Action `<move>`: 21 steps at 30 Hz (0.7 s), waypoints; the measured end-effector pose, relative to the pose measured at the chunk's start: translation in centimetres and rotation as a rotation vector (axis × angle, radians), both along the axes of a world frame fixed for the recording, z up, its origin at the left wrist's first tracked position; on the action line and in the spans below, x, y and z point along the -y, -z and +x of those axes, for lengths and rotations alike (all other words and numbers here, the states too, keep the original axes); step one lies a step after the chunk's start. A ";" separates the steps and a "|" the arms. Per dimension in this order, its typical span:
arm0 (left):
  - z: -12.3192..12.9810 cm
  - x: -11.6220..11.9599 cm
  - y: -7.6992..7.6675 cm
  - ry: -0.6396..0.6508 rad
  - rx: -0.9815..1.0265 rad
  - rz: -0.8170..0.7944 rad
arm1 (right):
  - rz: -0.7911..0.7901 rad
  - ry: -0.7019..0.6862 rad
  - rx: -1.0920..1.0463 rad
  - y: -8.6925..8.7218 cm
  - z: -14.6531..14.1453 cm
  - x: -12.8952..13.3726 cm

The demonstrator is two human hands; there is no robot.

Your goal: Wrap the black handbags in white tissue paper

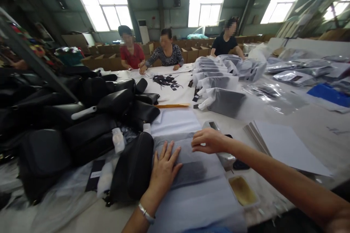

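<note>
White tissue paper (203, 196) lies in front of me, with a dark flat shape (188, 174) showing through a layer of it. My left hand (164, 171) rests flat on this paper, fingers spread, a silver bracelet at the wrist. Just to its right, my right hand (209, 141) is curled above the upper part of the wrapped shape, thumb and fingers closed in a pinch. Whatever is between those fingertips, if anything, I cannot make out. Close beside my left hand stands a black bag (133, 167).
Black bags (90, 131) are heaped at the left. Tissue-wrapped bags (222, 100) stand in a row ahead. A tray of yellowish stuff (242, 190) and stacked white sheets (290, 145) lie right. Dark tags (166, 80) are piled farther off, near several people across the table.
</note>
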State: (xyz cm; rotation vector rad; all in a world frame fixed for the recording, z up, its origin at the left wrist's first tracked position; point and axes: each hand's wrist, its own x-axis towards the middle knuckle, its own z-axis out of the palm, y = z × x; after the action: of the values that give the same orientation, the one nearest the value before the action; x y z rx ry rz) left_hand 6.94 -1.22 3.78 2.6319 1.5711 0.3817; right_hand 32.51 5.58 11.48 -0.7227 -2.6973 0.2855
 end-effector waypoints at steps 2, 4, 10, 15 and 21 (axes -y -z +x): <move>0.0 0.0 0.2 -0.001 0.005 -0.004 | -0.079 0.005 0.072 0.5 -0.7 -2.1; 0.0 0.0 0.3 -0.002 0.004 -0.006 | -0.123 0.024 0.188 0.8 -1.3 -3.8; 0.1 -0.2 0.0 -0.008 0.004 -0.019 | -0.051 0.140 0.505 0.0 -3.2 -5.1; 0.2 -0.2 -0.2 -0.009 0.002 -0.037 | -0.016 0.416 0.556 -0.3 -2.9 -5.2; 0.0 0.0 -0.1 -0.008 0.018 -0.021 | 0.019 0.927 0.362 1.3 3.1 -1.6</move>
State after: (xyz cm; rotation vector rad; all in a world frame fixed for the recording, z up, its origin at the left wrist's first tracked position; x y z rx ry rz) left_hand 6.97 -1.23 3.87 2.6001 1.5719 0.3859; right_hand 35.58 7.22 10.21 -2.0369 -2.3128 -0.1186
